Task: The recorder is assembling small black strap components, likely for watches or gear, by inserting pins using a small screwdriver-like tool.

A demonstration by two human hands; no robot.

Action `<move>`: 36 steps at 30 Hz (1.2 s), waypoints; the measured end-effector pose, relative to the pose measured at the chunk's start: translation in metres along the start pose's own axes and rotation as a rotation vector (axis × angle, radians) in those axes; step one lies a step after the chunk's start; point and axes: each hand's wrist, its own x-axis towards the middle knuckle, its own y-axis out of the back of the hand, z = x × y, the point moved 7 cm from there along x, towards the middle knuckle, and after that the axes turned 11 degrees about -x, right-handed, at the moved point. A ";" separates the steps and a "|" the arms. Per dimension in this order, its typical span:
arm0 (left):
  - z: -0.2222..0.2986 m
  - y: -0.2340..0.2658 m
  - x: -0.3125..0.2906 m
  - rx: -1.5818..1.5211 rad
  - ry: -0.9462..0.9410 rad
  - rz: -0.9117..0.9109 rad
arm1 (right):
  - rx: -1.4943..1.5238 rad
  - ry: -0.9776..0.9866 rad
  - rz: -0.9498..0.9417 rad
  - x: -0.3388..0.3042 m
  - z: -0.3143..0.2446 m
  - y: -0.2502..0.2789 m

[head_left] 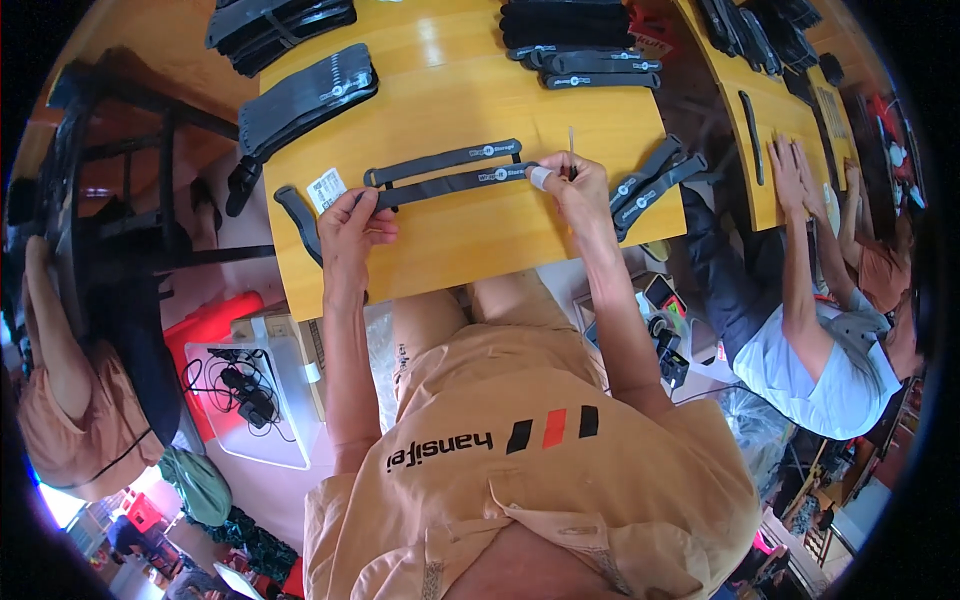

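Both hands stretch a dark grey strap [440,186] with pale print level above the yellow table. My left hand [352,225] pinches its left end, near a metal or plastic loop. My right hand [582,195] is closed on the right end, with a white band or label [541,177] by its fingertips. A thin upright stick [571,138] shows just beyond those fingers; whether it is held I cannot tell. Just beyond lies a second grey strap [445,159], roughly parallel to the first. A printed white label [326,190] is beside my left hand.
On the yellow table [430,262], a loose strap [298,222] hangs at the left edge and several straps [652,185] lie at the right. Strap stacks [310,98] [590,65] stand farther back. A co-worker's hands [790,178] rest on the adjoining table; a cable-filled bin [300,400] is below left.
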 end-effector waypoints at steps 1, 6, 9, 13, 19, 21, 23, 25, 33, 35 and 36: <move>-0.003 0.002 0.005 0.001 0.004 -0.001 | 0.000 -0.004 0.002 0.004 0.004 -0.001; 0.002 0.006 0.020 0.247 -0.222 -0.012 | -0.044 0.011 -0.007 0.024 0.019 -0.007; 0.004 0.007 0.026 0.347 -0.264 0.031 | -0.152 0.044 -0.007 0.036 0.025 -0.009; 0.003 0.006 0.032 0.472 -0.303 0.040 | -0.207 0.061 -0.006 0.044 0.022 -0.010; 0.003 0.006 0.032 0.502 -0.355 0.107 | -0.252 0.062 0.036 0.045 0.023 -0.013; 0.003 0.006 0.032 0.463 -0.360 0.108 | -0.265 0.056 0.049 0.044 0.020 -0.012; 0.001 0.007 0.033 0.462 -0.347 0.098 | -0.253 0.050 0.056 0.044 0.019 -0.011; 0.000 0.007 0.033 0.461 -0.334 0.088 | -0.240 0.044 0.062 0.044 0.019 -0.011; 0.003 0.004 0.031 0.470 -0.356 0.134 | -0.247 0.065 0.100 0.045 0.020 -0.011; 0.002 0.005 0.032 0.489 -0.356 0.136 | -0.272 0.065 0.109 0.046 0.021 -0.010; 0.002 0.006 0.032 0.509 -0.358 0.140 | -0.296 0.065 0.116 0.046 0.022 -0.009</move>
